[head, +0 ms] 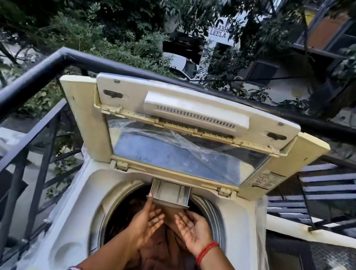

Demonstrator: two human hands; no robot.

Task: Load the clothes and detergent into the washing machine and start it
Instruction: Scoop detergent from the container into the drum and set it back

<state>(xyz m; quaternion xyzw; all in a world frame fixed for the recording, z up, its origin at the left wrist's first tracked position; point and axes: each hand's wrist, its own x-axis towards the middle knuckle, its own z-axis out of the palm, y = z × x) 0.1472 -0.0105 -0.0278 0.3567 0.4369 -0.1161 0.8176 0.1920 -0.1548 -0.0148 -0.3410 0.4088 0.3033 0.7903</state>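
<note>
A cream, yellowed casing is shown on the washing machine [70, 199]; brown clothes [160, 258] are seen in its drum; a red thread band [206, 251] is worn; the railing [41, 70] is painted black.

The setting is an outdoor balcony in soft daylight, without hard shadows. A black metal railing [21, 86] runs from the lower left up to a corner and then across to the right, with vertical and slanted bars beneath its top rail. Beyond it, dense green trees [60, 2] fill the upper left and centre. Through the leaves a white car [181, 65] is parked below, near a white sign [218, 33] with dark lettering. On the upper right rises an apartment building [345, 45] with dark-framed windows and ledges. At the lower right a dark patterned cover [331, 259] lies over a boxy object beside a pale ledge [321, 236].
</note>
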